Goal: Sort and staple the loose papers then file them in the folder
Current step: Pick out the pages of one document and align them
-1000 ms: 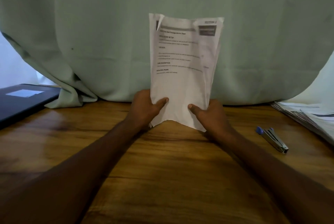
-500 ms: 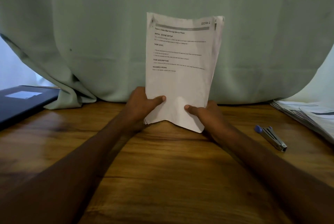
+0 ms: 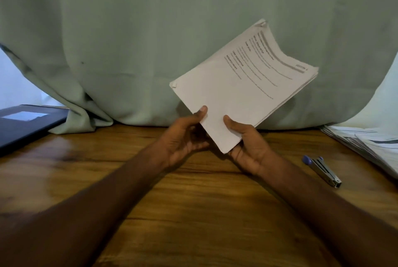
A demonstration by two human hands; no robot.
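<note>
Two bare forearms reach forward from the near edge of a wooden desk point(image 3: 193, 213) and meet above its middle. The left hand point(image 3: 183, 137) has its palm turned inward, the thumb pressing the front of a sheaf of papers point(image 3: 241, 85) near its lower edge. The right hand point(image 3: 249, 144) cups the sheaf's lowest corner from beneath, palm up, thumb laid on the top sheet. Both grips are closed on the papers, which are lifted clear of the desk and tilted so the printed heading points to the upper right. The far corner curls and the sheet edges fan slightly on the right side, so the stack looks not fully squared.

To do this step well, it likely helps to square the edges flush, then keep one firm pinch on the stack while the other hand fetches the stapler point(image 3: 322, 171), which lies toward the desk's right edge, well apart from the hands.

More loose papers point(image 3: 370, 144) are piled at the far right corner. A dark folder point(image 3: 25, 124) lies at the far left edge. A green curtain point(image 3: 129, 40) hangs behind.
</note>
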